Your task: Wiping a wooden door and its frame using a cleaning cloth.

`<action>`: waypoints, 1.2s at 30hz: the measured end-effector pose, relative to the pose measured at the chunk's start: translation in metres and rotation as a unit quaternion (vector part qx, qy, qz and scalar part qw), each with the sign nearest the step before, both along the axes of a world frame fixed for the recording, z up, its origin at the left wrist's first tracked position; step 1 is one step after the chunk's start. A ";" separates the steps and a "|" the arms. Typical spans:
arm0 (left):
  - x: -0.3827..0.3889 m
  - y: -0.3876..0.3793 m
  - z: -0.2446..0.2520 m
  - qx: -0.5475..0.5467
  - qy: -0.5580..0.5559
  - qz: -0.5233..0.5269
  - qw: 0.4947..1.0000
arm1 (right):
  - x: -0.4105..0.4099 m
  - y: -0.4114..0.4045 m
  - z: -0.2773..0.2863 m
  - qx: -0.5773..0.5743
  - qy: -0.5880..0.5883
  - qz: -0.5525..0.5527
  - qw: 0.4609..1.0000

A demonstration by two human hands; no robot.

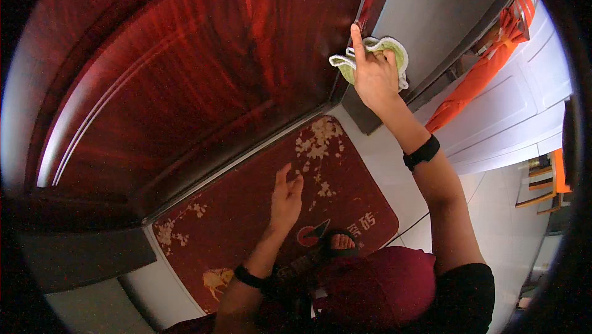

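My right hand (377, 77) grips a green cloth with a white border (401, 58) at the right edge of a dark red wood-grain door (208, 84). Its index finger points up along the narrow edge strip beside the grey door frame (430, 15). Part of the cloth is hidden under the palm and fingers. Lower down, my left hand (286, 200) hangs in the air over a red doormat (249, 223), holding nothing, its fingers apart and slightly bent. Each wrist wears a black band.
The mat, printed with pale blossoms and writing, lies against the door's foot. A sandalled foot (342, 241) stands on it. Right of the frame hangs orange fabric (481, 84) before a white panelled surface (513, 98). Orange-and-black furniture (550, 181) stands farther off on pale tiles.
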State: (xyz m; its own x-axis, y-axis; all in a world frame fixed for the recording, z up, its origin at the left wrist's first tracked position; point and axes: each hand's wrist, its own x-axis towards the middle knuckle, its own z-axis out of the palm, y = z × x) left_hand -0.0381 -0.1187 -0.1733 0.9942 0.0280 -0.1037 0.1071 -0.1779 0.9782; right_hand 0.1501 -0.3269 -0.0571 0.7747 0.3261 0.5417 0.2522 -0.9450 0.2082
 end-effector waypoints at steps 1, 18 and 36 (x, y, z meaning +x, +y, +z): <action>0.000 0.000 0.001 0.015 -0.004 0.003 1.000 | 0.000 -0.001 -0.001 0.000 0.000 0.000 1.000; 0.001 -0.005 0.013 0.017 0.050 -0.008 0.999 | 0.004 -0.002 0.006 -0.011 0.025 -0.001 1.000; -0.002 0.005 0.003 -0.004 0.008 0.002 1.000 | 0.008 -0.006 0.000 -0.031 -0.029 0.022 0.999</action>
